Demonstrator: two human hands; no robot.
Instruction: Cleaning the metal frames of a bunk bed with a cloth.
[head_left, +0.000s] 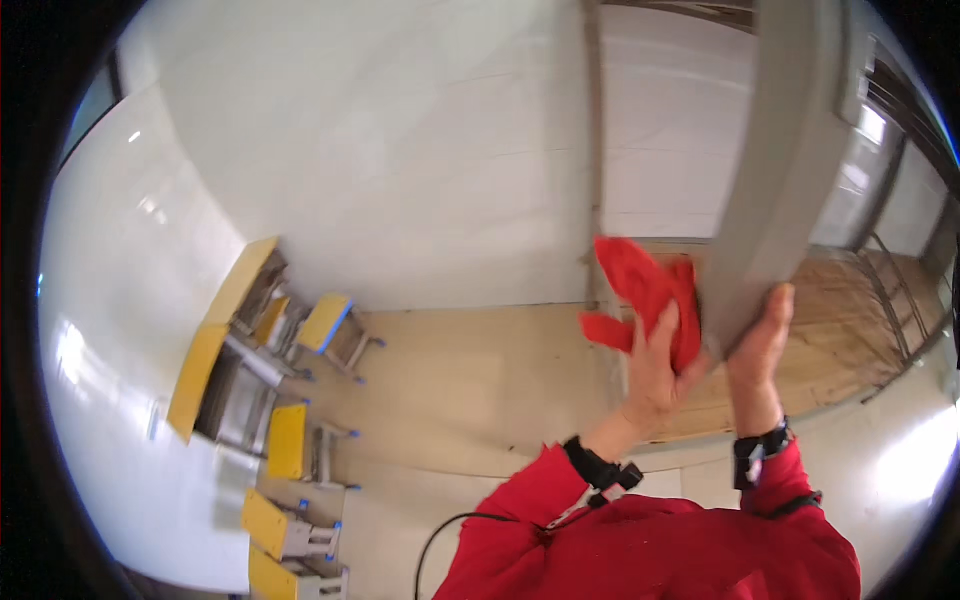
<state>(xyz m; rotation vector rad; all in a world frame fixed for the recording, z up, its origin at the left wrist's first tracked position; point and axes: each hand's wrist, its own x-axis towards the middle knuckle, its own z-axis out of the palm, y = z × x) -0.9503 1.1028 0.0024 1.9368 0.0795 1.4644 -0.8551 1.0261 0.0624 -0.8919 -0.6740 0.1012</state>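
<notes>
A grey door leaf (772, 187), seen nearly edge-on, stands in front of me on the right. My left hand (654, 367) holds a bunched red cloth (637, 281) against the door's left face. Two loose corners of the cloth stick out to the left. On the opposite side of the leaf, my right hand (757, 352) rests on the door near its edge, thumb raised along the surface. The palm side of the right hand is partly hidden, and whether it grips firmly is hard to see. Both wrists wear black straps with small devices.
Yellow-topped school desks (199, 375) and several yellow stools (289, 442) line the white wall at left. A doorway frame (594, 150) rises beyond the cloth. Right of the door is a brown floor (840, 330) with a metal rail (889, 307). A black cable (427, 547) hangs by my left sleeve.
</notes>
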